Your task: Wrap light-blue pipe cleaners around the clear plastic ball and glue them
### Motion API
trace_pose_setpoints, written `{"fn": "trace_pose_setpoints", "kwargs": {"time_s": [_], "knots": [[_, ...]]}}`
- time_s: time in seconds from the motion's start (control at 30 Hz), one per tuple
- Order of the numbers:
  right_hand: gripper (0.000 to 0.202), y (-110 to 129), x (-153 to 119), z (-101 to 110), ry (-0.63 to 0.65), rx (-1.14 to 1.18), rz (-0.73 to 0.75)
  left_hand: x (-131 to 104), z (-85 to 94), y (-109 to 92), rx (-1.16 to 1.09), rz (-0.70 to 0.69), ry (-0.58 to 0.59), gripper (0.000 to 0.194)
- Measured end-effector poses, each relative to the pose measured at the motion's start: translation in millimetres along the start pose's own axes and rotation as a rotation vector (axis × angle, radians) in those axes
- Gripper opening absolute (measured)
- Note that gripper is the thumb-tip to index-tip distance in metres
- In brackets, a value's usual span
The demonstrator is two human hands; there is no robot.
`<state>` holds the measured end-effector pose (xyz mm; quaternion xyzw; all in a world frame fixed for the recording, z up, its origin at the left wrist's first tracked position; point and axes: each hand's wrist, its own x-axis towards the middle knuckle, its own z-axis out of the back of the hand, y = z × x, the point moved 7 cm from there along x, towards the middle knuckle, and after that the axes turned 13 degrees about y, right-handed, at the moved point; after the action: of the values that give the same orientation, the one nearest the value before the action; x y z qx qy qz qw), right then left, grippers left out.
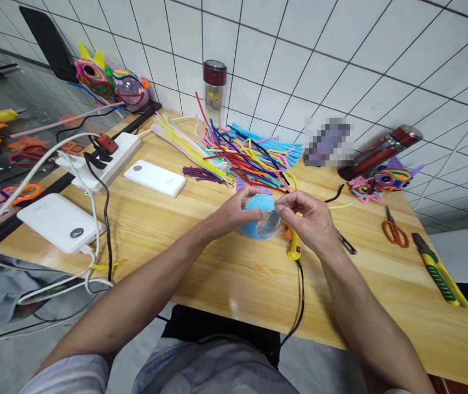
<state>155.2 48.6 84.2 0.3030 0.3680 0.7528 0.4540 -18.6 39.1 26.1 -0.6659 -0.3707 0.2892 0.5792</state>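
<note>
A clear round ball (pixel 273 223), partly wrapped in light blue pipe cleaner (pixel 254 221), is held over the wooden table. My left hand (pixel 238 210) wraps round its left side, thumb across the front. At the ball's upper right, my right hand (pixel 305 216) is pinched, thumb against fingertips, at the edge of the blue wrapping; what lies between the fingertips is too small to make out. Just behind and below the right hand lies a yellow glue gun (pixel 294 246), its black cord running to the table's front edge. A heap of coloured pipe cleaners (pixel 250 150) lies behind the ball.
On the left are two white power banks (pixel 155 178), a power strip (pixel 114 158) and looping cables. A glass bottle (pixel 214 90) and a dark red flask (pixel 385 150) stand at the back. Orange scissors (pixel 396 232) and green-yellow pliers (pixel 439 271) lie right.
</note>
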Motion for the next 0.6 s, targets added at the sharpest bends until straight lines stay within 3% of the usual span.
{"fn": "trace_pose_setpoints", "kwargs": {"time_s": [0.6], "knots": [[0.012, 8.7, -1.2, -5.2, 0.046, -0.04, 0.002, -0.7, -3.4, -0.9, -0.001, 0.043, 0.001, 0.063]]}}
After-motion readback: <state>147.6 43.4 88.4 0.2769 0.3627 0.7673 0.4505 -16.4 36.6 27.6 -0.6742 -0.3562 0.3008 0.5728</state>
